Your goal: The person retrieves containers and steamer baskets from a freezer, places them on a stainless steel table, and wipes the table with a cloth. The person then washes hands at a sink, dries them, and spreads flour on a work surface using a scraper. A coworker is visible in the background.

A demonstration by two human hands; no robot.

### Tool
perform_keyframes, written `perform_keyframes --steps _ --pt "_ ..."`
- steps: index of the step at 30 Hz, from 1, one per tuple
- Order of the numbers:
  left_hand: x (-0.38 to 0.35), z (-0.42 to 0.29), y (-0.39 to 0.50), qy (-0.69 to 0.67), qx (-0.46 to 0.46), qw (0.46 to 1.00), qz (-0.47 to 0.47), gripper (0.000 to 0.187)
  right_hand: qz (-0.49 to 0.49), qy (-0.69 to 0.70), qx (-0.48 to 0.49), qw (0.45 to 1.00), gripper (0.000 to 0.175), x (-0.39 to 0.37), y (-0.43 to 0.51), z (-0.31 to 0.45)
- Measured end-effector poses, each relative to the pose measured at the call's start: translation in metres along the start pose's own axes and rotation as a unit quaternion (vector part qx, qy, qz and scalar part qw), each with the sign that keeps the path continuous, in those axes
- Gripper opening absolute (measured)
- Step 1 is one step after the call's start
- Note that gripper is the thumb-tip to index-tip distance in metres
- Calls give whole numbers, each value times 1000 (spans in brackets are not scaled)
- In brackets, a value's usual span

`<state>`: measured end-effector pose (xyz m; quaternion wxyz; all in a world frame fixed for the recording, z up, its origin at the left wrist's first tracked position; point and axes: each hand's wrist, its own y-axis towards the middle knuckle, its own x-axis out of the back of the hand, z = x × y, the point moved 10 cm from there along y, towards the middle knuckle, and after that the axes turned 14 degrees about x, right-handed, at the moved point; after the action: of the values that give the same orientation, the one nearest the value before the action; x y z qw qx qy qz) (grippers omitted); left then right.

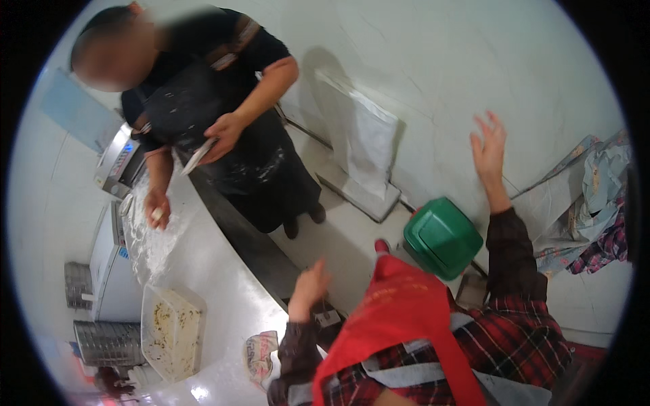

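My left hand (310, 286) is raised beside the edge of a steel worktable (228, 289), with its fingers blurred and nothing seen in it. My right hand (490, 144) is held up near the pale wall, fingers apart and empty, above and to the right of a green lidded bin (444, 238). A crumpled printed cloth or bag (261, 358) lies on the worktable, left of my left sleeve. Farther left, a clear plastic tub (172, 332) has bits of food stuck inside it. White flour (152, 233) is spread on the far part of the table.
A co-worker in a black apron (228, 167) stands across, holding a small pale lump and a flat object. A white sack (365, 142) leans upright on a platform by the wall. Stacked metal trays (109, 342) stand at the left; clothes (599, 203) hang at the right.
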<state>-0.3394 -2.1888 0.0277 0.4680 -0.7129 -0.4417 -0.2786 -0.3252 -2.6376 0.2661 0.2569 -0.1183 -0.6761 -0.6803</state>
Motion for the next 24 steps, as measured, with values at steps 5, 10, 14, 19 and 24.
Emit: perform_keyframes --steps 5,10,14,19,24 --pt "48 -169 167 -16 -173 984 -44 49 -127 -111 -10 986 32 16 70 -66" --pt "51 -257 339 30 -165 985 -42 41 -211 -160 73 962 27 -37 112 -116" --pt "43 -236 462 14 -17 1000 21 45 -147 -271 172 936 18 -71 128 -131" --pt "21 -146 524 4 162 986 37 48 -172 -298 221 913 18 -61 117 -121" --pt "49 -74 557 -40 223 974 23 49 -203 -304 210 907 12 -63 123 -115"
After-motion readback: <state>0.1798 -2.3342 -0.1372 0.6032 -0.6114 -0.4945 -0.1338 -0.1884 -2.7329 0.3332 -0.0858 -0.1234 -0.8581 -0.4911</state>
